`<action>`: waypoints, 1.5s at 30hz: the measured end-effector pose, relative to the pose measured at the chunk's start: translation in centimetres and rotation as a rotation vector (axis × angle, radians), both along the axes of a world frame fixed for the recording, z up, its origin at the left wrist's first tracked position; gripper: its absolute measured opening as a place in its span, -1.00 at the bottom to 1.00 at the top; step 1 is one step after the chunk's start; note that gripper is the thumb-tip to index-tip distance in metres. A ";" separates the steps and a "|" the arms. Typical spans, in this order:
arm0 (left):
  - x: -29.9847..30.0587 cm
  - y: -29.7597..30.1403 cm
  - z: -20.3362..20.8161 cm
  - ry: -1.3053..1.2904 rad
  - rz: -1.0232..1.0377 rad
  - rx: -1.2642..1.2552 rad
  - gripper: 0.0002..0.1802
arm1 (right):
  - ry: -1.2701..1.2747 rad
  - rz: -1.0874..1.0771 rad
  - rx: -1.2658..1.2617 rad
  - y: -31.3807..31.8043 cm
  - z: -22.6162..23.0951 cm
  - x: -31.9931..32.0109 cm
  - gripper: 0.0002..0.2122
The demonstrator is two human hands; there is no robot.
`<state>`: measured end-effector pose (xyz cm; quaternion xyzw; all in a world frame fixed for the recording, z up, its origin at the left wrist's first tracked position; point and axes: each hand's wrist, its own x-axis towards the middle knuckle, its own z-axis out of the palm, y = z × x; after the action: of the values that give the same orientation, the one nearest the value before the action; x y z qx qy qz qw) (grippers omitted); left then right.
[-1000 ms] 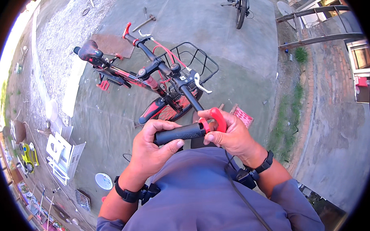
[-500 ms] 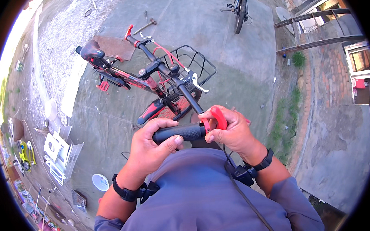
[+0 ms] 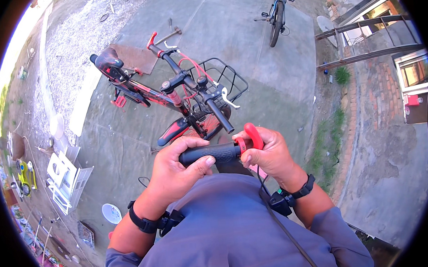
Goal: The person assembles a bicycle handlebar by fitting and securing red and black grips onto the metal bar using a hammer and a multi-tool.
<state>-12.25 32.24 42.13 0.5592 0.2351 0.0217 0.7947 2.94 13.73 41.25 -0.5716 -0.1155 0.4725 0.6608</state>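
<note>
In front of my body, my left hand [image 3: 181, 167] is wrapped around a black rubber handlebar grip [image 3: 219, 153], its thumb along the near side. A curved red bar end [image 3: 253, 135] with a red clamp ring sits at the right end of that grip. My right hand [image 3: 275, 158] pinches the bar end between thumb and fingers; some fingertips are hidden. Just beyond stands a red and black bicycle [image 3: 147, 91]. Its near handlebar end [image 3: 221, 118] is a bare black tube beside a white brake lever [image 3: 229, 100]; the far end carries another red bar end [image 3: 151, 39].
A black wire basket [image 3: 228, 75] is fixed at the bicycle's front. A hammer [image 3: 171, 33] lies beyond a brown board [image 3: 134, 58]. Another bicycle [image 3: 277, 21] stands farther off. To the left are a white folding chair [image 3: 65, 176] and a white basin [image 3: 111, 213]. A cable [image 3: 287, 230] hangs over my clothing.
The grip and bar end now sit slightly apart from the bare handlebar tip, which shows fully; before, it reached my right fingers. Both hands keep the same hold.
</note>
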 end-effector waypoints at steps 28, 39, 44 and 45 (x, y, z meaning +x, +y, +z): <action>-0.5 0.2 -1.4 -0.193 0.020 0.495 -0.63 | -0.147 0.044 0.036 0.7 0.0 -0.8 -0.44; -0.1 0.3 -1.4 -0.277 0.007 0.515 -0.64 | -0.114 0.106 0.040 -0.1 0.4 -0.1 -0.49; 0.1 0.4 -1.2 -0.289 -0.014 0.571 -0.64 | -0.115 0.093 0.013 -0.4 0.0 -0.2 -0.49; 0.1 0.5 -1.1 -0.284 -0.023 0.589 -0.64 | -0.149 0.114 -0.017 -0.5 0.0 -0.1 -0.53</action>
<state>-12.10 32.72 41.02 0.7592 0.0993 0.1574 0.6237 2.85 13.18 41.29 -0.6032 -0.1926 0.4666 0.6176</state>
